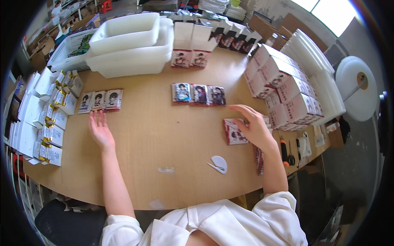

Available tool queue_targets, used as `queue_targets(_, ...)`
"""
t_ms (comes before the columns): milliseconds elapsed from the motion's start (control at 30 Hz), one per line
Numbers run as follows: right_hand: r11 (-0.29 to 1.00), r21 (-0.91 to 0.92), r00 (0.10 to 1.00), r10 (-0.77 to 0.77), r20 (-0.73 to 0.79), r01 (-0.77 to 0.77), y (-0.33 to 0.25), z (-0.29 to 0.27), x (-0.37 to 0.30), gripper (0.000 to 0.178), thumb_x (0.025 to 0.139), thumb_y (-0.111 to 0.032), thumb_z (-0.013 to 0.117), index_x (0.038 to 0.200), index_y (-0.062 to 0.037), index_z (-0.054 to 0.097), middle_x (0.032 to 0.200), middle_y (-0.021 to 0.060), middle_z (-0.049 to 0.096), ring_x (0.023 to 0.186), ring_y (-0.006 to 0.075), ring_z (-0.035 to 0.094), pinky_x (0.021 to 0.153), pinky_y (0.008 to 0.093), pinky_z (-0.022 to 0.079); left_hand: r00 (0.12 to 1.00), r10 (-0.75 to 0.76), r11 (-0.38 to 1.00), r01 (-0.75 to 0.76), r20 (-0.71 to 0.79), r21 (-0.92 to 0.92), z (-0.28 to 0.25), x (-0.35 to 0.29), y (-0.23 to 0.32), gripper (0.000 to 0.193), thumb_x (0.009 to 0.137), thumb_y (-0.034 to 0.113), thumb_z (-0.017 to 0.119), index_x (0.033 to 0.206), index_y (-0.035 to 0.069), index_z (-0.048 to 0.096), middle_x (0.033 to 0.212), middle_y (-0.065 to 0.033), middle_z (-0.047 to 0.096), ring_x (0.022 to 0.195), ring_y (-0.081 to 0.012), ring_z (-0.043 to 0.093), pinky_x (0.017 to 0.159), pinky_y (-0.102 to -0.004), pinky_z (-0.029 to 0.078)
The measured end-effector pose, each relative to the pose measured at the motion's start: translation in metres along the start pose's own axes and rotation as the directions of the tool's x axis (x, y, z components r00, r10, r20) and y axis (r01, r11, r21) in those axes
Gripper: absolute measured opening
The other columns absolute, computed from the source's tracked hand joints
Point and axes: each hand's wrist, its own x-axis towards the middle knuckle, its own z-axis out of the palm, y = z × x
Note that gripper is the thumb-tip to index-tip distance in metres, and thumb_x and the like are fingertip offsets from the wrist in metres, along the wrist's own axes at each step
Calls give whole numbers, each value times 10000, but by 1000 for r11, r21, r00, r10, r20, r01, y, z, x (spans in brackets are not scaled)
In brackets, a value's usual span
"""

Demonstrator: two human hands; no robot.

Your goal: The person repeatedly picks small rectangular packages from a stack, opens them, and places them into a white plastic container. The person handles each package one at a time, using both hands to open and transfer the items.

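Brown wooden worktop (156, 135) below: the half-curled right grip (255, 126), nothing visible held, arches over red-and-white glossy packets (235, 137), contact unclear; the loosely spread, empty left grip (101, 132) ends at the near edge of three flat pictured packets (98, 100), rowed crosswise.

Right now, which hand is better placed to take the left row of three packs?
Left, probably: left hand is at that row's near edge; right hand is far off, by the red-and-white packs.
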Motion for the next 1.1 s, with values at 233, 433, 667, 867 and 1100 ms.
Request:
queue_targets(233, 977, -207, 995, 59, 83, -41, 53, -12, -86, 646, 695, 12, 689, 1296, -48, 461, 1264, 158, 517, 1237, 332, 426, 1033, 405, 377, 952, 223, 916, -278, 209, 289, 58, -47, 3, 289, 937, 180, 540, 1177, 25, 495, 1094, -62, 542, 934, -123, 537, 868, -301, 464)
queue_targets(433, 934, -353, 986, 6, 166, 54, 80, 5, -71, 824, 613, -38, 765, 1351, -53, 400, 1303, 166, 462, 1269, 356, 366, 1066, 446, 322, 775, -159, 898, -144, 611, 416, 142, -147, 0, 236, 911, 122, 561, 1132, 46, 528, 879, -8, 572, 812, -88, 547, 770, -251, 467)
queue_targets(667, 953, -300, 989, -1, 147, 46, 101, 13, -83, 710, 559, -84, 805, 1206, -35, 517, 1176, 160, 517, 1172, 352, 416, 1020, 448, 344, 492, -450, 739, -263, 745, 620, 180, -248, -1, 230, 851, 68, 603, 1078, 56, 572, 1092, -63, 512, 868, -124, 581, 773, -258, 498)
queue_targets(867, 934, -354, 996, -30, 78, 56, 77, 4, -85, 517, 587, -75, 782, 1049, -30, 554, 1033, 147, 533, 1088, 348, 473, 927, 437, 409, 415, -469, 723, -327, 780, 608, 184, -259, -26, 249, 838, 93, 636, 1073, 34, 578, 1110, -102, 513, 873, -157, 604, 746, -293, 529)
queue_targets(1100, 988, -82, 926, -150, -347, 129, 20, 16, -72, 275, 726, -6, 678, 991, -23, 606, 942, 123, 630, 846, 320, 606, 736, 393, 498, 486, -614, 763, 163, 623, 625, 163, -254, -62, 599, 844, 141, 684, 1341, 63, 359, 1218, -95, 466, 1104, -178, 534, 890, -328, 524)
